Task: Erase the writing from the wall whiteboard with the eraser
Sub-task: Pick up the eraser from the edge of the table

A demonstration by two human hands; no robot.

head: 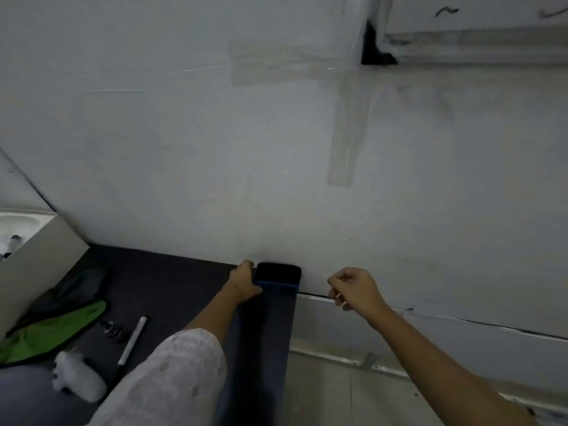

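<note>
A: Nearest?
B: Left hand (244,281) wraps the eraser's (278,277) left end on the dark table (172,278) by the wall; right hand (353,289) curled in a loose fist, holding nothing.
A: Beyond?
B: The whiteboard (473,13), top right, bears dark scribbles.

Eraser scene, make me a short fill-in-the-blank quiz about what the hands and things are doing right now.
1. The ____ hand touches the eraser.
2. The eraser sits on the dark table, against the ____.
3. The whiteboard, with marks on it, is at the upper ____ of the view.
4. The cloth beside the marker is ____.

Missing words: left; wall; right; green
</note>
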